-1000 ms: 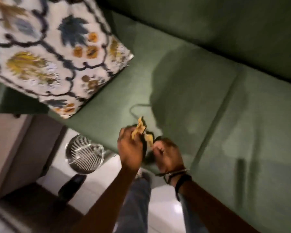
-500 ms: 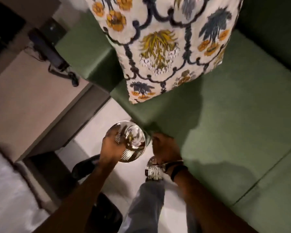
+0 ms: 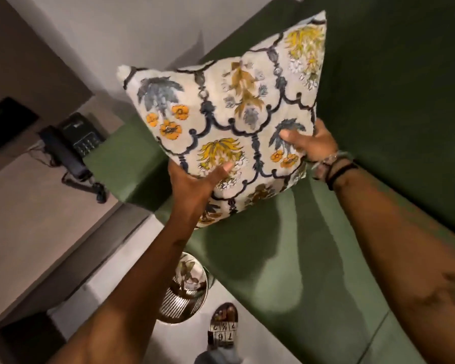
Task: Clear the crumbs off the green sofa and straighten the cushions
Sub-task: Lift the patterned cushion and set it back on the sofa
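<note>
We reach both arms forward, our left hand (image 3: 195, 183) gripping from below with thumb up, our right hand (image 3: 311, 144) clamped at the side, bands on that wrist.

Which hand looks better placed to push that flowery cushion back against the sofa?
Probably the right hand: it grips the cushion edge nearest the sofa backrest. The left hand supports underneath.

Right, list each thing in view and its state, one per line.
Patterned cushion: lifted off the seat, tilted, gripped at both lower edges.
Left hand: closed on the cushion.
Right hand: closed on the cushion.
Green sofa: seat bare below the cushion.
Metal bin: on the floor, scraps inside.
</note>
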Motion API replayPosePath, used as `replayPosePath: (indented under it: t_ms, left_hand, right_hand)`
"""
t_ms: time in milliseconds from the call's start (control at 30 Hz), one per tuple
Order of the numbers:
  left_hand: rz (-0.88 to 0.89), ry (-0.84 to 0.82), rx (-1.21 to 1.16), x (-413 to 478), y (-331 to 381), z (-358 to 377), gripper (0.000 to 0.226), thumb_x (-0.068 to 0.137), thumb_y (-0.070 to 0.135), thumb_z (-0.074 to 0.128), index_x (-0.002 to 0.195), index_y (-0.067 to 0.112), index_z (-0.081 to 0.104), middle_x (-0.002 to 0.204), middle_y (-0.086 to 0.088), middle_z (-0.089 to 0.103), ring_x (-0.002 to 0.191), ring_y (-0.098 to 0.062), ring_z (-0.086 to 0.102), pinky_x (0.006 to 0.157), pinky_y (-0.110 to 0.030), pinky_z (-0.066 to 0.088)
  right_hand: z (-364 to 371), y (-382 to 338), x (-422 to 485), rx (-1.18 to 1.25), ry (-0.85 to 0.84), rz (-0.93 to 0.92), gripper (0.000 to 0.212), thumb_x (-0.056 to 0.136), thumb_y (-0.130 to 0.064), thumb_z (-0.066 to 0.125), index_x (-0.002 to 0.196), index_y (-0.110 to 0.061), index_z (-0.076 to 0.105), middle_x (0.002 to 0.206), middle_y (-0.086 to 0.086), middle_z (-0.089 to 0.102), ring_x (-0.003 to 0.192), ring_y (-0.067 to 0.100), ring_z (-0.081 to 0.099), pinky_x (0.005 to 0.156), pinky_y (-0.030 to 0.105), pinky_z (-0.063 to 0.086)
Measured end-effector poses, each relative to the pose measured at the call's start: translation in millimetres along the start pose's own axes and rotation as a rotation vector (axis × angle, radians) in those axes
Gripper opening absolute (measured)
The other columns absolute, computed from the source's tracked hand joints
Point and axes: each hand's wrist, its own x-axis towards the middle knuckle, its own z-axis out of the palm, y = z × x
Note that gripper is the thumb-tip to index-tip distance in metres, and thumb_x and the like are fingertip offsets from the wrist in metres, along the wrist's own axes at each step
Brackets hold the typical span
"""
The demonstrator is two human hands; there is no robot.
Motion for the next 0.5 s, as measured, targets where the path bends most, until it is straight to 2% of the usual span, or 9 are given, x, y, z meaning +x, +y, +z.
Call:
replayPosePath:
  t_ms: [67, 100, 167, 233, 300, 367, 400, 500]
  left_hand:
    - [0.008, -0.134, -0.015, 5.2, 2.3, 9.1, 0.085, 0.062, 0.011, 0.090, 0.134, 0.024, 0.045, 0.120, 0.014, 0.070, 0.109, -0.002, 0.066, 0.085, -0.018, 0.057]
    - [0.029, -0.234, 0.004, 11.4, 6.0, 18.2, 0.081, 0.062, 0.010, 0.090, 0.131, 0.026, 0.050, 0.116, 0.018, 0.071, 0.106, 0.000, 0.067, 0.081, -0.013, 0.056]
    - [0.041, -0.419, 0.052, 28.3, 18.2, 47.6, 0.075, 0.058, 0.017, 0.092, 0.124, 0.025, 0.057, 0.112, 0.014, 0.074, 0.104, -0.008, 0.070, 0.079, -0.018, 0.057]
    - [0.016, -0.534, 0.098, 51.1, 33.8, 85.8, 0.079, 0.051, 0.031, 0.095, 0.121, 0.024, 0.060, 0.109, 0.011, 0.076, 0.102, -0.010, 0.072, 0.080, -0.026, 0.060]
    - [0.053, -0.651, 0.188, 69.6, 46.9, 129.5, 0.085, 0.053, 0.036, 0.093, 0.128, 0.022, 0.056, 0.115, 0.009, 0.074, 0.106, -0.010, 0.070, 0.088, -0.032, 0.059]
    - [0.108, -0.757, 0.265, 80.2, 55.2, 169.7, 0.086, 0.060, 0.030, 0.091, 0.136, 0.020, 0.051, 0.126, 0.004, 0.069, 0.113, -0.010, 0.066, 0.094, -0.031, 0.056]
    - [0.114, -0.782, 0.279, 83.0, 58.0, 184.8, 0.084, 0.064, 0.022, 0.089, 0.138, 0.017, 0.049, 0.130, 0.001, 0.066, 0.115, -0.011, 0.065, 0.094, -0.029, 0.055]
    - [0.134, -0.745, 0.257, 62.9, 60.4, 225.8, 0.073, 0.073, 0.006, 0.082, 0.138, 0.007, 0.048, 0.132, -0.009, 0.064, 0.115, -0.017, 0.065, 0.093, -0.029, 0.057]
  right_hand:
    - [-16.2, 12.3, -31.6, 0.021, 0.180, -0.100, 0.072, 0.063, -0.015, 0.087, 0.125, -0.014, 0.050, 0.118, 0.003, 0.067, 0.103, 0.017, 0.067, 0.088, 0.038, 0.058]
    - [-27.4, 20.2, -50.8, 0.054, 0.269, -0.135, 0.074, 0.060, -0.018, 0.088, 0.123, -0.015, 0.049, 0.115, 0.000, 0.068, 0.100, 0.012, 0.068, 0.082, 0.030, 0.059]
    - [-53.7, 36.7, -79.9, 0.047, 0.485, -0.175, 0.084, 0.051, -0.033, 0.091, 0.122, -0.020, 0.047, 0.115, -0.004, 0.066, 0.101, 0.005, 0.067, 0.080, 0.020, 0.059]
    - [-75.9, 47.7, -88.7, 0.058, 0.648, -0.180, 0.092, 0.051, -0.034, 0.092, 0.127, -0.014, 0.045, 0.122, 0.003, 0.065, 0.107, 0.009, 0.065, 0.090, 0.026, 0.057]
    - [-97.1, 58.5, -85.2, 0.151, 0.719, -0.185, 0.080, 0.058, -0.018, 0.091, 0.124, -0.009, 0.047, 0.119, 0.007, 0.066, 0.101, 0.009, 0.068, 0.087, 0.028, 0.059]
    - [-114.2, 67.1, -75.8, 0.128, 0.754, -0.202, 0.066, 0.064, -0.007, 0.086, 0.117, -0.010, 0.049, 0.112, 0.007, 0.067, 0.088, 0.001, 0.068, 0.078, 0.018, 0.058]
    - [-119.5, 70.4, -69.9, 0.089, 0.750, -0.212, 0.064, 0.066, -0.006, 0.085, 0.118, -0.008, 0.049, 0.112, 0.010, 0.067, 0.088, 0.002, 0.067, 0.080, 0.019, 0.057]
    - [-141.0, 80.9, -63.7, 0.011, 0.717, -0.213, 0.062, 0.066, -0.003, 0.083, 0.120, -0.003, 0.051, 0.113, 0.013, 0.065, 0.097, 0.017, 0.065, 0.093, 0.035, 0.054]
